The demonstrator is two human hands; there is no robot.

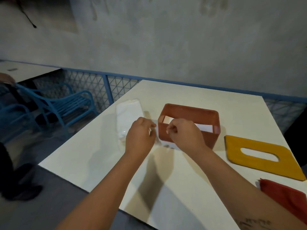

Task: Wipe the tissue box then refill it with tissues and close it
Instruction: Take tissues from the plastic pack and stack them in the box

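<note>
At a white table (99, 155), we work at the near left corner of the open red-brown tissue box (189, 112), which stands mid-table with its top off so it can be filled. White tissues (205, 127) already lie inside, against the right end. Our left hand (141, 136) and right hand (182, 133) meet at that corner, the fingers of both curled and pinching a white sheet (167, 143) that hangs down in front of the box wall. Whether it is a tissue or a bit of wrapping we cannot tell. The yellow slotted lid (259, 146) lies flat well to the right, parked clear of the opening until closing time. The red cloth (285, 195) sits at the near right edge, set aside, which suggests the wiping is finished. A white tissue pack (127, 113) rests to the left of the box, within the left hand's reach for the refill. We judge the refill under way, with the closing yet to come.
</note>
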